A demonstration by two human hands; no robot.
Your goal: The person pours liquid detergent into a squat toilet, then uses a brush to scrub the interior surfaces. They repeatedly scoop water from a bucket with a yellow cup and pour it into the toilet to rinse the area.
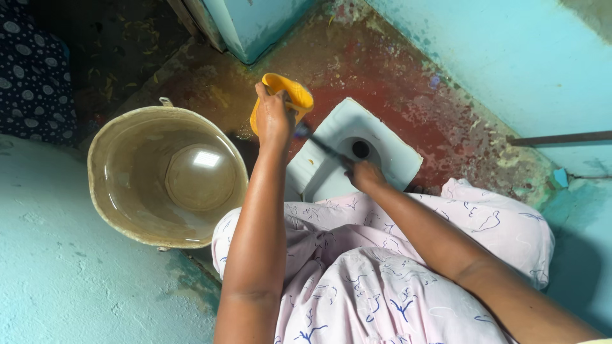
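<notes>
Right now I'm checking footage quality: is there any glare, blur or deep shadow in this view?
Head view: a bright rectangular glare sits on the water in the bucket; the brush in the right hand is motion-blurred; the top-left corner is in deep shadow; the left hand and yellow mug are sharp.

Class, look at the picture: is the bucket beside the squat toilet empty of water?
No: the beige bucket holds clear water that mirrors a bright light, while the left hand holds a yellow mug beside it.

Even, soft light fills the scene, a bright square glare glinting off the water in the bucket [167,175] at nine o'clock, while eleven o'clock sinks into shadow and the brush [322,145] blurs slightly.
</notes>
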